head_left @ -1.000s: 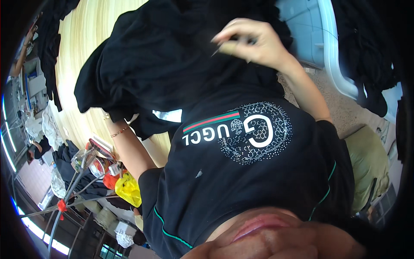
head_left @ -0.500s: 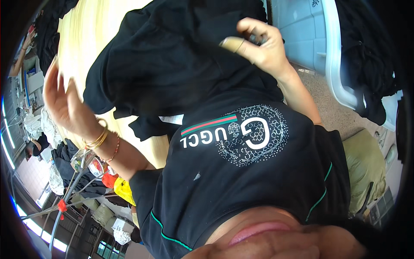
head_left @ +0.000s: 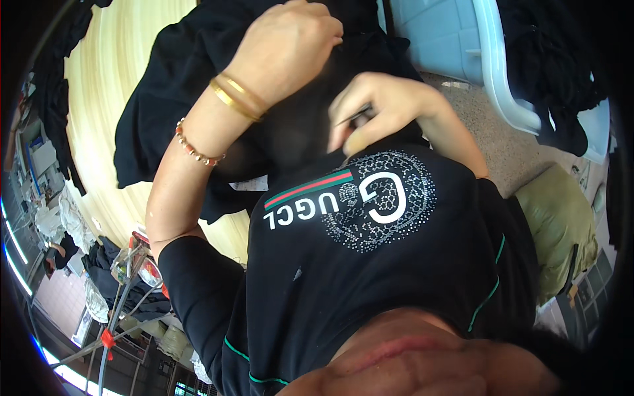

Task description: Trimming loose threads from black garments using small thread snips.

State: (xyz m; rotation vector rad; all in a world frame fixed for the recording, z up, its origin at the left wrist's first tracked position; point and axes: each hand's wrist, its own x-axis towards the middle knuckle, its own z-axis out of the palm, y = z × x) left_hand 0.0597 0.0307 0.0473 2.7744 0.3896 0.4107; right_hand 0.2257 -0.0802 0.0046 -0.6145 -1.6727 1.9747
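Both hands [head_left: 290, 49] [head_left: 380, 109] grip a black garment [head_left: 165, 105] over the table [head_left: 99, 72].

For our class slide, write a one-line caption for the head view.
Both hands, left hand and right hand, grip a black garment over a pale wooden table.

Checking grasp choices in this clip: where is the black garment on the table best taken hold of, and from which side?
Probably at the bunched upper fold of the black garment, from above, where the left hand already closes on it. The cloth lies limp over the wooden table, so only a raised fold offers purchase.
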